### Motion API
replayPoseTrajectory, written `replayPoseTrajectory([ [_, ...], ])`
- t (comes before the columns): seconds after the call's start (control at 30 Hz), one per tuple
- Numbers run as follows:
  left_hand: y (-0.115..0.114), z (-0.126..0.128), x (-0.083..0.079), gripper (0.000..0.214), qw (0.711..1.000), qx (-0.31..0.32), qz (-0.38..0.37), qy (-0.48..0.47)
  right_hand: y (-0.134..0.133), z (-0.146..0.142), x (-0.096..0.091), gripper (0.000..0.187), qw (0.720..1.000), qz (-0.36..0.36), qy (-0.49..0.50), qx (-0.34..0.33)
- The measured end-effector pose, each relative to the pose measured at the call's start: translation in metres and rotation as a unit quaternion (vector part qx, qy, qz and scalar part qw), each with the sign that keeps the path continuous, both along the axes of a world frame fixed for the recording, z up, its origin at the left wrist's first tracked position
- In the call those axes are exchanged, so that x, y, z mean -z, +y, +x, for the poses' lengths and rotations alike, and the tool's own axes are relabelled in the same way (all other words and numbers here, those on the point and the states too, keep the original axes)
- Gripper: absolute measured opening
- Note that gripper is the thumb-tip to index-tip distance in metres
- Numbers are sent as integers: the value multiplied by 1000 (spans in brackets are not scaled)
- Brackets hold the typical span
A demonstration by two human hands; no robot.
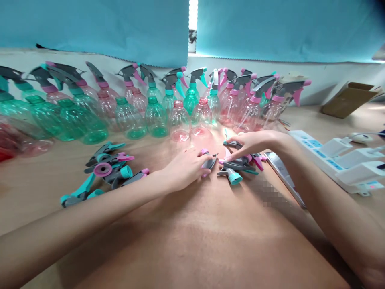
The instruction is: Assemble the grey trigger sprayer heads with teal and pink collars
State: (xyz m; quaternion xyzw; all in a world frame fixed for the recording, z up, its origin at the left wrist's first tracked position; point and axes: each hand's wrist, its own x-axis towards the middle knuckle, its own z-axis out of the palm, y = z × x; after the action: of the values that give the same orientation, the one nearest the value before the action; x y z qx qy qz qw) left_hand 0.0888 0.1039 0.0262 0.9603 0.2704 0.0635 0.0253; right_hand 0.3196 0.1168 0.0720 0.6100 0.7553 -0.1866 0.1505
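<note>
My left hand (188,166) is closed round a grey spray trigger head (209,162) with pink parts, just above the table. My right hand (249,142) reaches down over a small pile of trigger heads to the right. Its thumb and fingers are bent round a grey trigger head (239,163) with a pink nozzle, part of which the hand hides. In front of that pile lies a trigger head with a teal collar (235,178). Left of my left hand is another heap of grey, teal and pink trigger heads (112,173).
Open green bottles (156,120) and pink bottles (180,124) stand in a row. Behind them are several bottles with trigger heads fitted (197,78). A phone (284,176), a power strip (325,154) with chargers and a cardboard box (349,100) are at the right.
</note>
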Motion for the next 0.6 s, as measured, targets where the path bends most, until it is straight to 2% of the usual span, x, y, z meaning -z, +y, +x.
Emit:
replayPoseTrajectory([
  [0.2,-13,-21,-4,35,999,-37,-8,-3,-17,-22,1,68,998,-21,33,-45],
  [0.37,-26,-32,-10,36,998,-48,-26,13,-32,-35,-5,67,997,17,51,-62],
  [0.5,-33,-37,-13,35,997,-64,-40,15,-32,-33,-14,76,996,56,60,-36],
  [0.6,-38,-41,-11,35,996,-73,-45,7,-20,-27,-9,64,992,119,52,0],
])
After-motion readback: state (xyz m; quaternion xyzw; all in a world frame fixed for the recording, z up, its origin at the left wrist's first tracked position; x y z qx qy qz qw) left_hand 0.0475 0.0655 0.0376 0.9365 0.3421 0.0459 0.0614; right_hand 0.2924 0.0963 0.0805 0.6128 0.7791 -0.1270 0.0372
